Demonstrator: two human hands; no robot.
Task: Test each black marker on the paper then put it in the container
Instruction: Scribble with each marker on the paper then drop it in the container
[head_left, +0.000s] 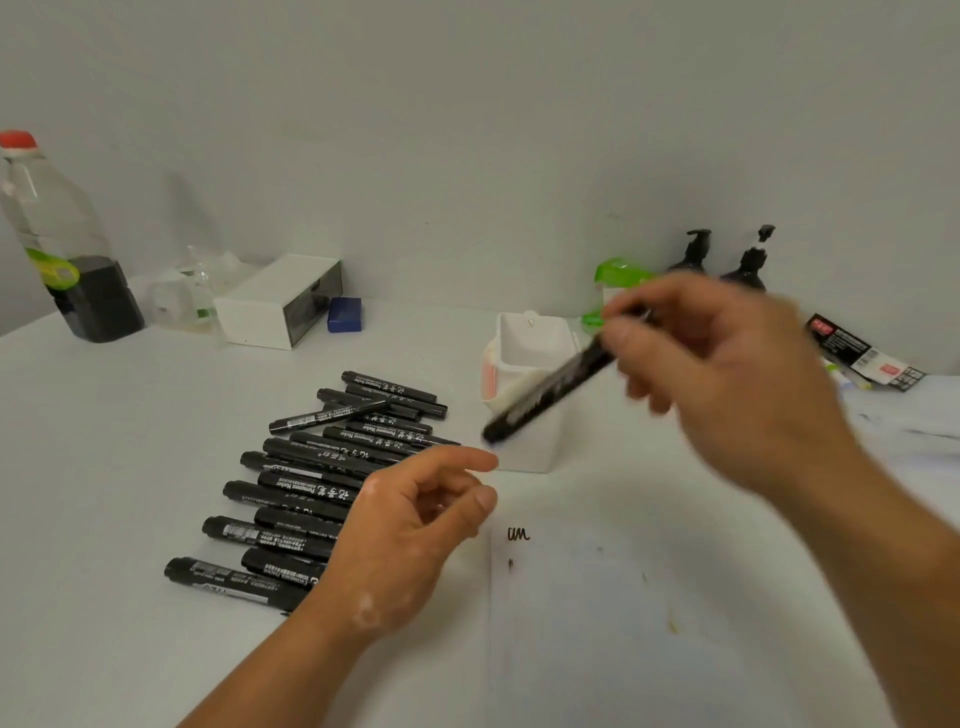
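Over the white container (527, 460), toward the right of the table (130, 441), the right hand (727, 374) holds one black marker (550, 395) by its upper end, the fingers (621, 332) curled round the barrel. The marker slants down to the left across the container's mouth and front wall; it is blurred, so whether its cap is on cannot be told. The left hand (410, 530) is lower and nearer, its fingers loosely curled with the forefinger reaching toward the container, and it holds nothing that can be seen. It partly covers the near end of a row of markers (311, 467) lying on the table just left of the container, some stacked across others. To the right of that hand lies the paper (597, 649), with a short dark scribble (518, 534) and a small dot below it near its top left corner. Along the wall stand a clear bottle (62, 244) with a red cap and dark liquid in its lower part, a white box (260, 306), and a small blue block (344, 314) touching it. Behind the right hand are two dark pump bottles (693, 252), something bright green (618, 273), and a printed packet (862, 353) at the far right.
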